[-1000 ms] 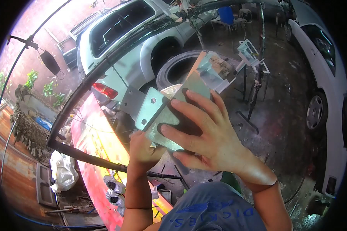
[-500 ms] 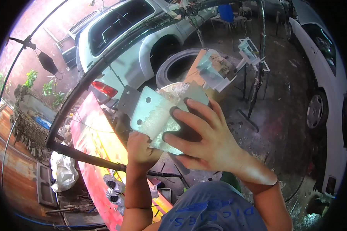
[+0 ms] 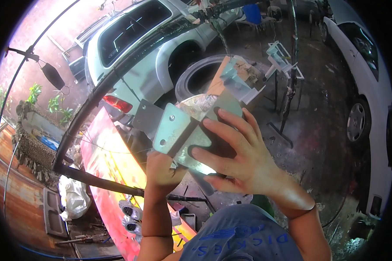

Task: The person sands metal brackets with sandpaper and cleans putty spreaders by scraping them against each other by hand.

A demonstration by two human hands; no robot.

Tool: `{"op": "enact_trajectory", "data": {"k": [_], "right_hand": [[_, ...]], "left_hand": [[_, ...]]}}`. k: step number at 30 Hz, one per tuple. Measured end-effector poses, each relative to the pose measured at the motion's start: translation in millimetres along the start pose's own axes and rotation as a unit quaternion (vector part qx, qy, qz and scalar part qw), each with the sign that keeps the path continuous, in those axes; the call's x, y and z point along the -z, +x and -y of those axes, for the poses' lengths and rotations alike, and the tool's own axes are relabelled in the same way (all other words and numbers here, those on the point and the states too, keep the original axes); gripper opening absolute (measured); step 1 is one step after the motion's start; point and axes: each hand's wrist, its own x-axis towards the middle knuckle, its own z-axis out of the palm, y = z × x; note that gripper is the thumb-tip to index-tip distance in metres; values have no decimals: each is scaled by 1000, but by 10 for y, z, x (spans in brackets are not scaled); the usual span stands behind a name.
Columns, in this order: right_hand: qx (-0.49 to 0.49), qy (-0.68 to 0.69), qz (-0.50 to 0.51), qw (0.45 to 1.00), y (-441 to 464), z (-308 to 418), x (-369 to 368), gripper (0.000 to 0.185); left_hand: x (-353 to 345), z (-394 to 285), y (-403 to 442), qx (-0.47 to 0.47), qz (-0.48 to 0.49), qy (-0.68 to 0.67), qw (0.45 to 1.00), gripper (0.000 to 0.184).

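Observation:
A shiny metal bracket [image 3: 174, 126] with bent plates and round holes is held up in front of me. My left hand [image 3: 163, 172] grips its lower left edge, fingers mostly hidden behind the metal. My right hand [image 3: 244, 156] lies over the right side, fingers spread and curled onto the surface, thumb out of sight. Dark patches lie under the right fingers; I cannot tell whether they are shadow or a thin sheet. A second grey plate part with a small hole shows behind the bracket at left.
A black metal frame [image 3: 104, 180] runs across in front of me. Beyond stand a white pickup [image 3: 161, 74], a tyre [image 3: 189, 82] and pale brackets [image 3: 241, 85] on a board. A red and yellow panel [image 3: 111, 161] lies below left. A white car [image 3: 357, 78] is at right.
The bracket has turned and shifted slightly right and down in my hands. The right fingers have moved a little right with it, and the shading on its face differs.

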Motion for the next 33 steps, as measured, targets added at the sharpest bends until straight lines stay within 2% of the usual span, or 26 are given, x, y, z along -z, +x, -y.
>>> {"op": "enact_trajectory", "data": {"k": [7,16,22,25,33], "right_hand": [[14,-9,-8,1000,159,43,-8,54],[25,-2,-4,1000,117,27,-149,53],[19,-4,10,1000,-63,-48,-219,54],[22,-12,19,1000,-155,-116,-220,54],[-20,-17,3,1000,-273,-111,-153,56]], "left_hand": [[-29,100,-54,-34,-13,-11,999,36],[-33,32,-16,-18,-42,-25,999,44],[14,117,-87,-11,-42,-5,999,35],[71,109,-103,0,-20,28,999,34],[86,46,-42,-18,-4,-9,1000,34]]}}
